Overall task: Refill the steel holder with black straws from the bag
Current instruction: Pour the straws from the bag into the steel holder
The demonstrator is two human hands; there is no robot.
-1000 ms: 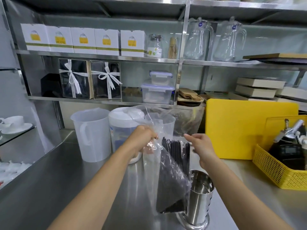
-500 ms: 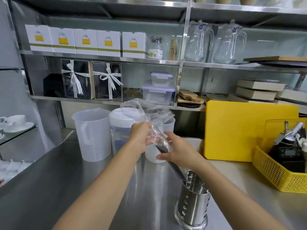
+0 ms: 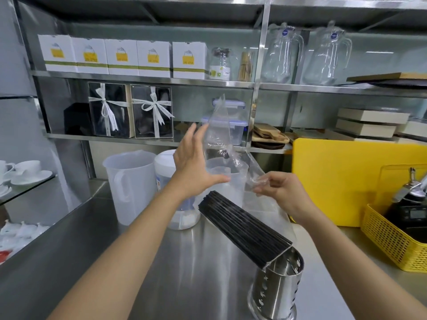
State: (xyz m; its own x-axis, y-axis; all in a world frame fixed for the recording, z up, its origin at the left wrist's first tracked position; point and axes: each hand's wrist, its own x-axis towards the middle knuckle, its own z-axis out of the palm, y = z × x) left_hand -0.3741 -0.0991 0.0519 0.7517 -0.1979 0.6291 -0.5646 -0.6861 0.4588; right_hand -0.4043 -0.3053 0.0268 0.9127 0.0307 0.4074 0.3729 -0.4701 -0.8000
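A bundle of black straws leans tilted to the upper left, its lower end inside the perforated steel holder on the steel counter. The clear plastic bag hangs in the air above the straws, off the bundle. My right hand pinches the bag's lower part between thumb and fingers. My left hand is spread open just left of the bag, fingers apart, touching or nearly touching the plastic; it holds nothing.
Behind the hands stand a translucent jug, a white-lidded container and a measuring cup. A yellow cutting board leans at right, beside a yellow basket. Shelves hold boxes and glass jugs. Cups sit far left.
The bag has been pulled up off the straws, which now stand bare and tilted in the holder. My left hand has let go and opened; my right hand has moved right with the bag.
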